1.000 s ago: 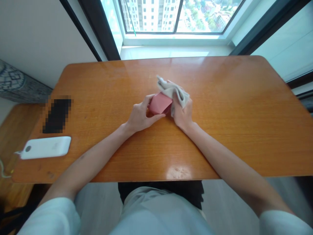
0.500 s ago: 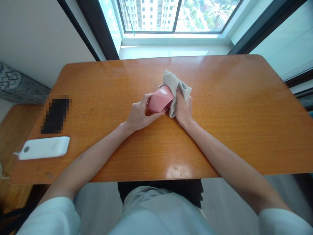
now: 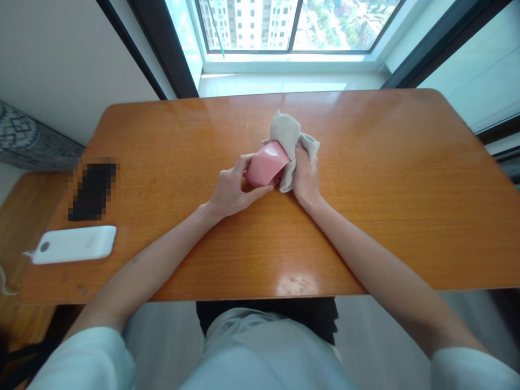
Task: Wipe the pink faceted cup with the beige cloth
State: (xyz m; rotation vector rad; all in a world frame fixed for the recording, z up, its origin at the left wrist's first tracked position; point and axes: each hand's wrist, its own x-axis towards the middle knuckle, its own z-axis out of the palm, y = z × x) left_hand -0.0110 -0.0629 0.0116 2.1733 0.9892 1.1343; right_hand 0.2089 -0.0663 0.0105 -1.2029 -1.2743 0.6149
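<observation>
My left hand [image 3: 231, 189] grips a pink faceted cup-like object [image 3: 266, 164], tilted on its side just above the middle of the orange wooden table [image 3: 365, 179]. Thumb and fingers wrap round its near end. My right hand [image 3: 305, 179] is closed on a crumpled beige cloth [image 3: 289, 141] and presses it against the pink object's far right end. The cloth bunches up over that end and hides it.
A white flat device [image 3: 75, 244] with a cable lies near the table's front left edge. Behind it lies a black blurred rectangle [image 3: 92, 189]. A window sill [image 3: 284, 81] runs beyond the table's far edge. A lower wooden surface [image 3: 16, 216] adjoins on the left.
The pink object has been turned and raised slightly in my left hand. My right hand has shifted the cloth up and round its far end, and the cloth has bunched differently.
</observation>
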